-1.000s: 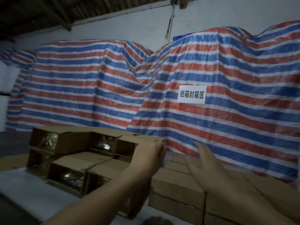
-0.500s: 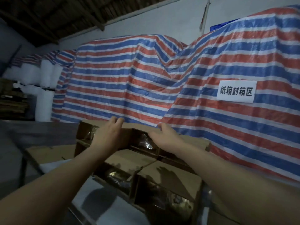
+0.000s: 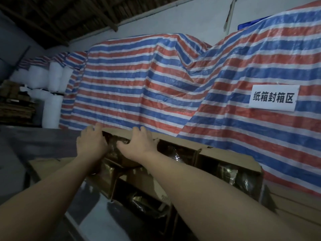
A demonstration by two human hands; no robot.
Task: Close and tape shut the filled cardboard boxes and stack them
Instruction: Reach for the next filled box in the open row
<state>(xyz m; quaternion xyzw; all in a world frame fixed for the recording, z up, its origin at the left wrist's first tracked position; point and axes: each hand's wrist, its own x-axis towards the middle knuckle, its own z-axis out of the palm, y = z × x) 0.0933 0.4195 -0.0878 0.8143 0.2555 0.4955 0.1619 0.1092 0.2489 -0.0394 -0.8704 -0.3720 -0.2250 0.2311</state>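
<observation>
Both hands are on the top-left carton of an open-fronted stack of cardboard boxes, which sits at about 11 o'clock from the centre of the view, against the striped tarpaulin. The left hand lies over the carton's left corner, fingers bent over the top edge; the right hand grips the top panel of the same carton, fingers hooked over the far side and thumb reaching under. Each grip is narrow, closed on cardboard rather than spread.

The risks, as I judge them:

- The carton's front is open and shiny wrapped contents show inside its neighbours. If this one is drawn out tilted toward the person, its goods could slide out.
- Both holds are on thin cardboard along the top. A filled carton may be heavy enough to fold or tear that panel, and then the hold is lost.
- Neighbouring cartons at 3 o'clock and the row below at 6 o'clock touch this one. Dragging it could pull them along or tip them off the pale worktop.
- The light is poor, so loose flaps are hard to see.

Supporting the underside before it clears the stack would help.
</observation>
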